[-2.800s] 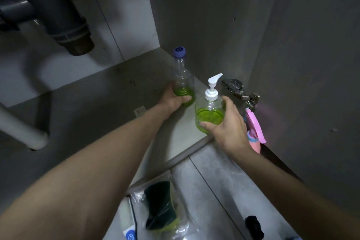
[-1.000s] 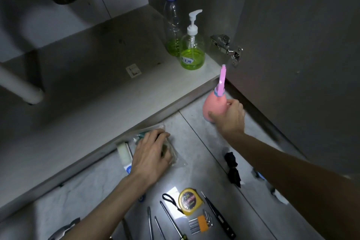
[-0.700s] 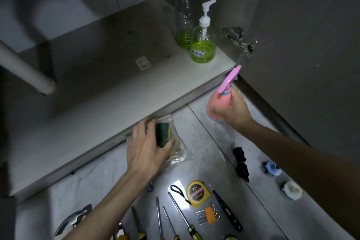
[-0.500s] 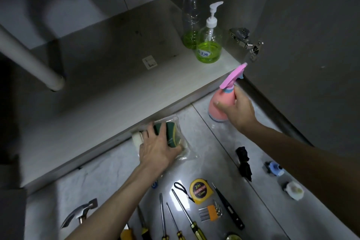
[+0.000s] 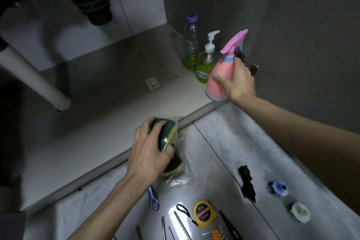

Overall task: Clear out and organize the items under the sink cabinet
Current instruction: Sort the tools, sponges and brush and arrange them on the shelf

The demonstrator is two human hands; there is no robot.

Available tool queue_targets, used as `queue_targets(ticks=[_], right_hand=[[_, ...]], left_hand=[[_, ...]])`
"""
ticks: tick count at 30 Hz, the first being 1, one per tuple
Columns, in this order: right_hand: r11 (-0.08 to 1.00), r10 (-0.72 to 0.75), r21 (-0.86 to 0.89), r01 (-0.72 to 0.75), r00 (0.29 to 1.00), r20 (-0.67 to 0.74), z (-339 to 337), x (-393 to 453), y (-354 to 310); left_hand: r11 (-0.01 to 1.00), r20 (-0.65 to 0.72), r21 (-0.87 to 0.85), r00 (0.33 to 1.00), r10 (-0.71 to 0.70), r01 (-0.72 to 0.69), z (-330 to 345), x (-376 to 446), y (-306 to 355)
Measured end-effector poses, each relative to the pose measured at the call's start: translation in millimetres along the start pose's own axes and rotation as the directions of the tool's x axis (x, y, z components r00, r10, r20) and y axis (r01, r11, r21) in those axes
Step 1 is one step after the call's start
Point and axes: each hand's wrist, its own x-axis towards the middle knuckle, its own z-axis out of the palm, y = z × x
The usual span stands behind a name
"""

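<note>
My right hand (image 5: 238, 82) grips a pink spray bottle (image 5: 220, 76) with a pink trigger, held over the front right corner of the cabinet floor (image 5: 109, 115). Just behind it stand a clear pump bottle (image 5: 205, 64) and a tall clear bottle (image 5: 191, 45) with a blue cap, both holding green liquid. My left hand (image 5: 150, 152) grasps a plastic bag of green and yellow sponges (image 5: 167, 132), lifted above the cabinet's front edge. A blue-handled item (image 5: 153, 198) lies below that hand.
A dark drain pipe (image 5: 91, 0) and a white pipe (image 5: 33, 76) hang at the cabinet's left. On the floor tiles lie a yellow tape measure (image 5: 203, 213), screwdrivers (image 5: 181, 226), a black part (image 5: 247, 183), a blue fitting (image 5: 278, 188) and a white cap (image 5: 299, 212). The open cabinet door (image 5: 311, 35) stands at right.
My right hand has lifted the pink spray bottle from the floor tiles up to the cabinet floor beside the green bottles. My left hand has picked up the sponge bag.
</note>
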Motion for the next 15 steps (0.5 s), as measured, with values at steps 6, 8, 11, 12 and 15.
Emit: queue_targets(ticks=[6, 8, 11, 12, 15], right_hand=[[0.999, 0.023, 0.025, -0.022, 0.999, -0.029, 17, -2, 4], [0.999, 0.027, 0.024, -0.026, 0.999, -0.032, 19, -2, 6], [0.999, 0.027, 0.027, -0.026, 0.999, -0.037, 22, 5, 4], [0.999, 0.028, 0.033, -0.027, 0.999, -0.042, 23, 7, 4], [0.998, 0.051, 0.038, -0.049, 0.997, -0.065, 29, 14, 2]], left_hand=[[0.994, -0.031, 0.007, 0.994, -0.107, 0.108, -11, 37, -17], [0.991, -0.019, -0.004, 0.991, -0.135, 0.135, -8, 41, -22], [0.99, -0.02, -0.02, 0.99, -0.142, 0.141, -1, 39, -26], [0.991, -0.018, -0.017, 0.991, -0.136, 0.136, 0, 38, -27], [0.992, -0.014, 0.001, 0.991, -0.129, 0.129, 1, 39, -32]])
